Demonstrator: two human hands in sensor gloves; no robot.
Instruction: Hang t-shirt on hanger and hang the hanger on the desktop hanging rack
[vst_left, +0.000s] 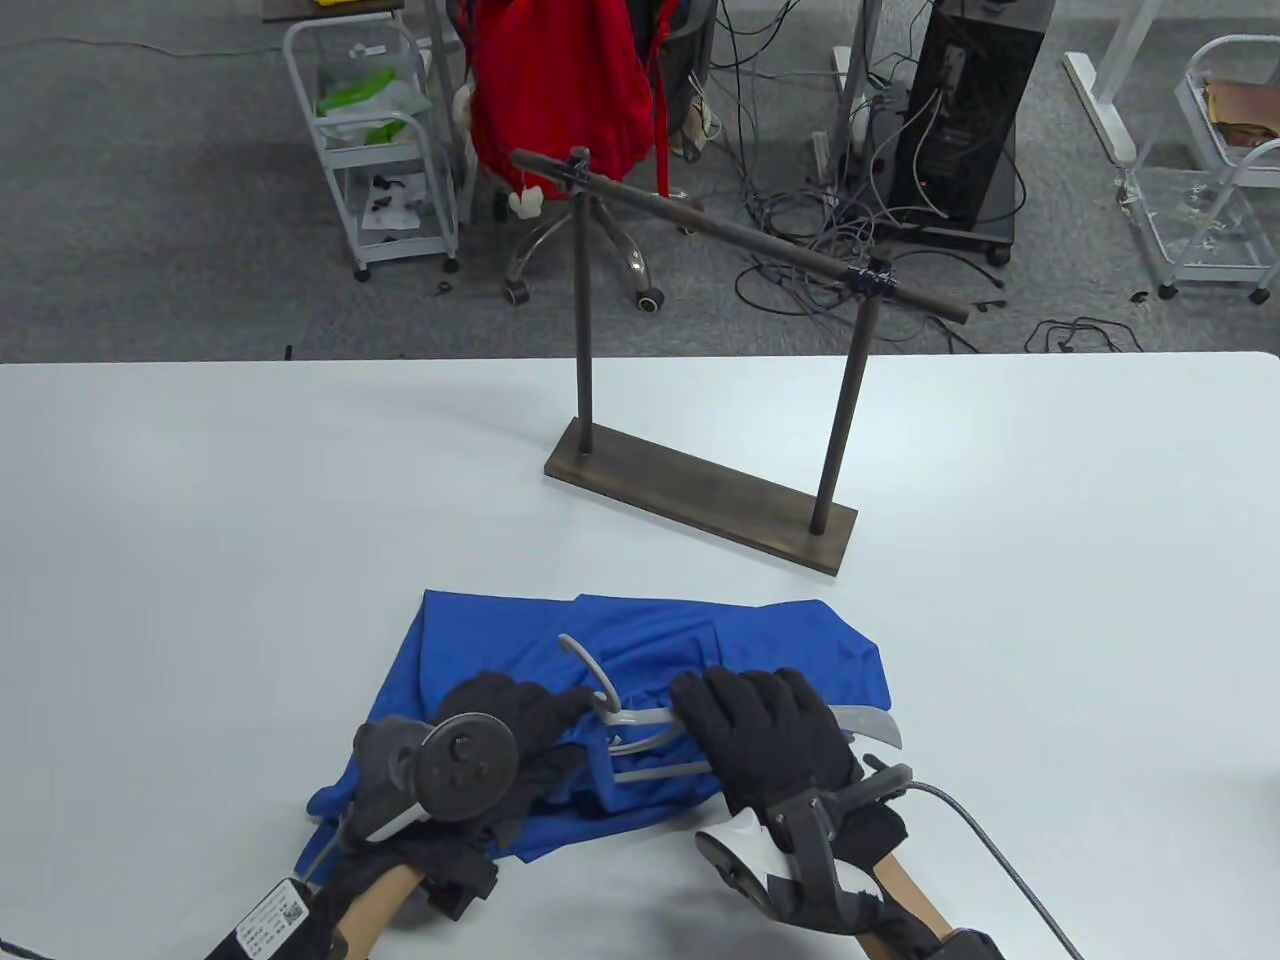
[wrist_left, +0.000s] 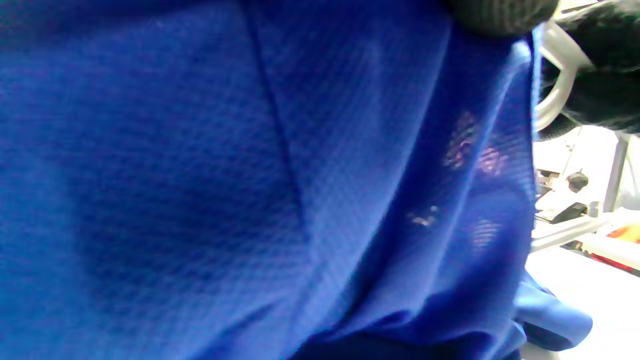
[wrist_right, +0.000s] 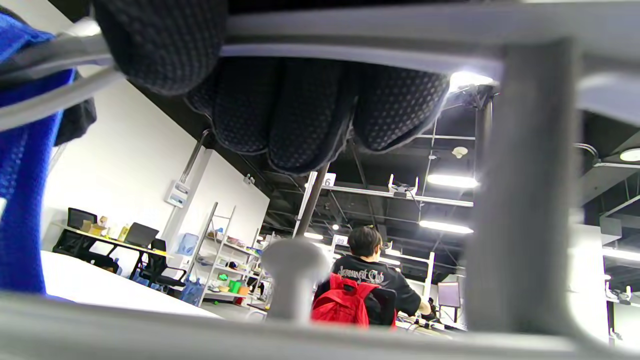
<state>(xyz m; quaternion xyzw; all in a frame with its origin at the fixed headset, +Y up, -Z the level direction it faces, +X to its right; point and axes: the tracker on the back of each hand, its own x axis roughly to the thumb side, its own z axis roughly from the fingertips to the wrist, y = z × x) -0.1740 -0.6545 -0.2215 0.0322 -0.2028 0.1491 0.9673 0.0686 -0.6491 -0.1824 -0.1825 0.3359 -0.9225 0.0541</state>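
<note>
Item: blue t-shirt (vst_left: 640, 680), lying crumpled on the near middle of the white table (vst_left: 200, 520), part of its fabric being lifted toward the person. Item: grey hanger (vst_left: 640, 735), lying on top of the shirt between the two hands, its hook (vst_left: 585, 665) curving up toward the far left, its right shoulder tip (vst_left: 880, 728) showing beyond the right hand. Item: left hand (vst_left: 510, 730), gloved, fingers curling round a bunch of blue fabric just beside the hanger's neck; the left wrist view is filling almost wholly with blue mesh cloth (wrist_left: 250, 175), so the pinch itself is not being shown clearly there. Item: right hand (vst_left: 770, 740), gloved, fingers wrapping over the hanger's arm and clamping on it; the right wrist view is showing fingertips (wrist_right: 280, 115) closing around a grey bar (wrist_right: 350, 35). Item: desktop hanging rack (vst_left: 720, 300), standing on the far middle of the table, well apart from the shirt, its crossbar bare. Step in hand, as judged: the hanger is being fed into the shirt; neither shoulder appears seated yet. Next move, as judged: the left hand should be opening the neck or hem over the hanger's end while the right is steadying and sliding it through, before any lift toward the rack.
</note>
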